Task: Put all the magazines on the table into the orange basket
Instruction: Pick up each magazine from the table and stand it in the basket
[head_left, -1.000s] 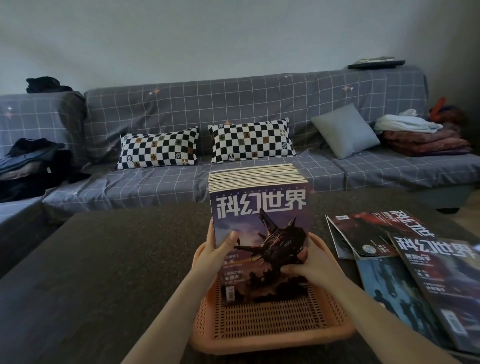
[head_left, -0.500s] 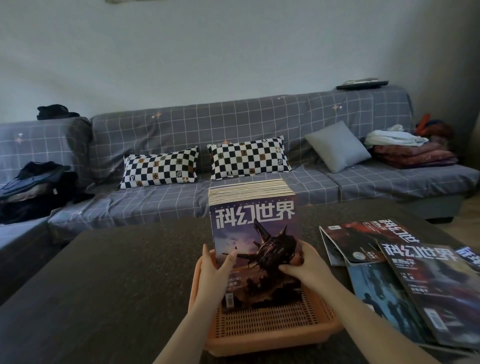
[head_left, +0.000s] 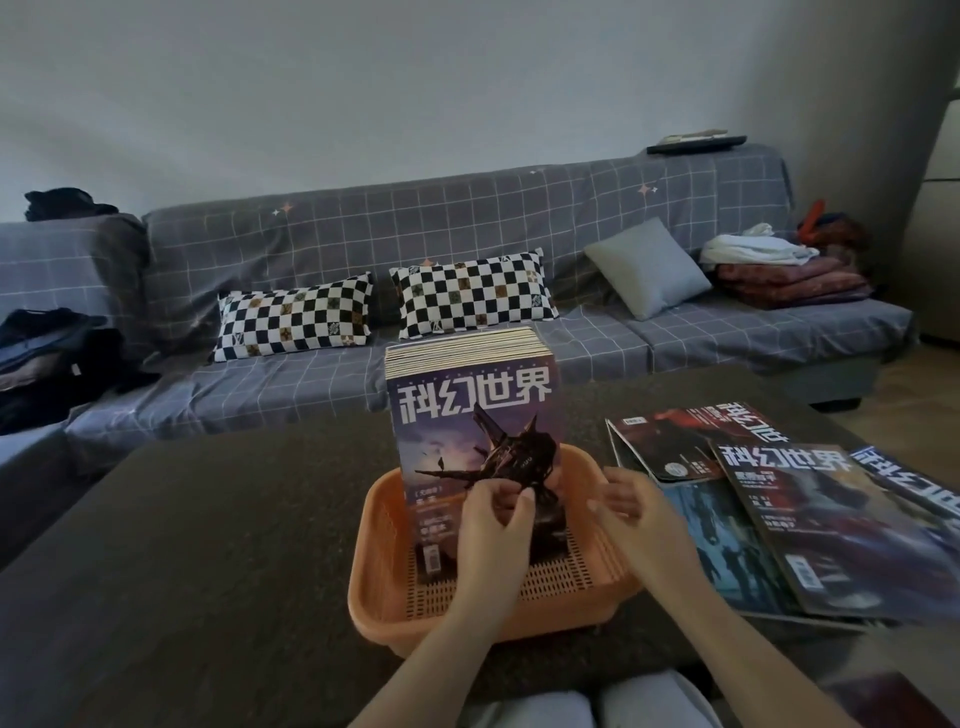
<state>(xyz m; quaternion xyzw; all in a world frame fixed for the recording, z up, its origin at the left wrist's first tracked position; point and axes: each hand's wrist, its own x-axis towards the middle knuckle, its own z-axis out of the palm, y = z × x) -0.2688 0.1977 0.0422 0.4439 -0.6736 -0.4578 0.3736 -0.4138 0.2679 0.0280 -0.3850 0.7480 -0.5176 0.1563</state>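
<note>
A thick stack of magazines (head_left: 470, 400) stands upright on its edge inside the orange basket (head_left: 371, 571), cover facing me. My left hand (head_left: 493, 525) hovers in front of the lower cover with loosely curled fingers, gripping nothing. To the right of the stack, my right hand (head_left: 626, 501) is above the basket's right rim, fingers relaxed and empty. Several loose magazines (head_left: 810, 525) lie overlapped flat on the table to the right of the basket.
The basket sits near the front edge of a dark table (head_left: 208, 545). Behind it runs a grey checked sofa (head_left: 467, 234) with cushions, clothes and folded blankets. My knees show below the table edge.
Both hands have let go of the sides of the stack and drawn back toward me. The stack stays upright in the basket. The camera has tilted up slightly.
</note>
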